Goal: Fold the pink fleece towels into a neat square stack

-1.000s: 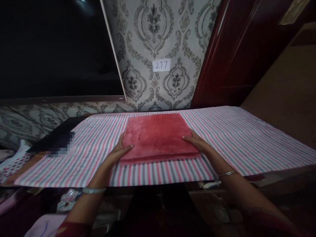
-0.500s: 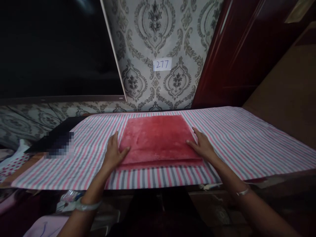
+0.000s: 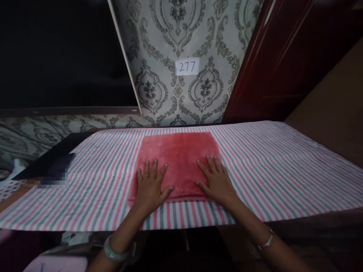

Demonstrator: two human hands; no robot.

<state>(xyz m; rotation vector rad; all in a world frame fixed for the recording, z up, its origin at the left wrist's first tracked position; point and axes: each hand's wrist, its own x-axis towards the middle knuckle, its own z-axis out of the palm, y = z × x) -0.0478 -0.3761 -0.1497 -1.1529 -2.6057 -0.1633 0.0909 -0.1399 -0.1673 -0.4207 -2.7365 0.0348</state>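
Observation:
A folded red plush cloth (image 3: 181, 151), roughly square, lies on a striped tablecloth (image 3: 272, 166) in front of me. Its layered near edge faces me. My left hand (image 3: 151, 187) rests flat on the cloth's near left part, fingers spread. On the near right part, my right hand (image 3: 217, 180) lies with its fingers spread as well, palm down. Both thumbs point inward, and a stretch of red cloth shows between them. Neither hand grips anything.
A large dark television screen (image 3: 56, 56) stands at the back left. A paper label reading 277 (image 3: 187, 66) is on the patterned wall. Dark red cabinet panels (image 3: 272, 64) rise at the right. A dark flat object (image 3: 59, 166), partly pixelated, lies at the left.
Both hands have moved inward from the cloth's left and right sides onto its top, and their fingers are now spread flat. The view has shifted slightly.

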